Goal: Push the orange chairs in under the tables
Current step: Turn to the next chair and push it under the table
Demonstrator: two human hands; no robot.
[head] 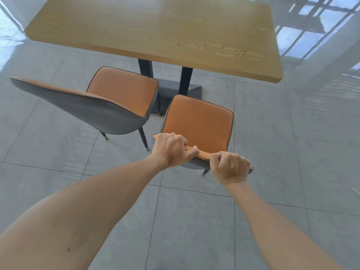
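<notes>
Two orange chairs with grey shells stand on the near side of a light wooden table (155, 34). The right orange chair (198, 121) faces the table, its seat clear of the tabletop's near edge. My left hand (171, 149) and my right hand (229, 168) both grip the top edge of its backrest, fingers curled over it. The left orange chair (124, 90) stands beside it, turned at an angle, its front edge near the table's dark legs.
The table rests on two dark posts (185, 80) with a grey base block (175, 90) on the floor. Glossy grey floor tiles (282, 133) surround everything. Window reflections shine at the upper right.
</notes>
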